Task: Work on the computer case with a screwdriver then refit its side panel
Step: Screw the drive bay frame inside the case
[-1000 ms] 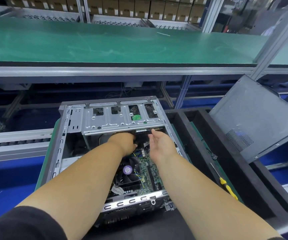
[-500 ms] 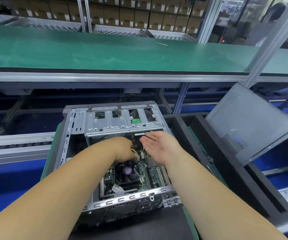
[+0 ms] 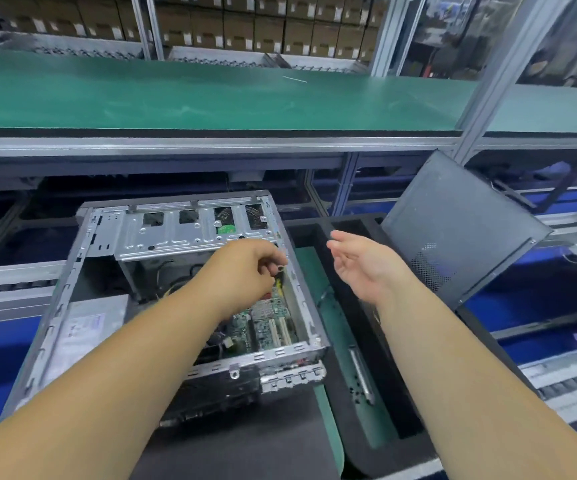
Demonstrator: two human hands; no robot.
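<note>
Computer case (image 3: 82,306) lies on its side at frame centre-left, open face up, motherboard (image 3: 269,323) exposed at its 3 o'clock side, silver drive cage (image 3: 190,233) across its 12 o'clock end. Left hand (image 3: 245,268) hovers over the case near its right wall, fingers curled and pinching a small metal piece, probably a screw (image 3: 281,269); too small to identify with certainty. Right hand (image 3: 360,265) is outside the case, at 3 o'clock from the left hand, palm turned inward, fingers relaxed and spread, holding nothing. Side panel (image 3: 460,230) leans tilted at 3 o'clock of the right hand, beyond the black foam tray (image 3: 408,372), its long axis running roughly 11 to 5 o'clock; nearest edge is close to the right hand's fingertips but apart from them. Right hand is clearly the nearer one to the panel; left is well apart from it, with the case wall and tray between. No screwdriver identifiable in view; a slim metal bar (image 3: 360,374) lies in the tray at 6 o'clock of the right hand. Judgement: screw work inside the case is at or near its end; panel not yet refitted. A reach for the panel would go rightward with the right hand.
</note>
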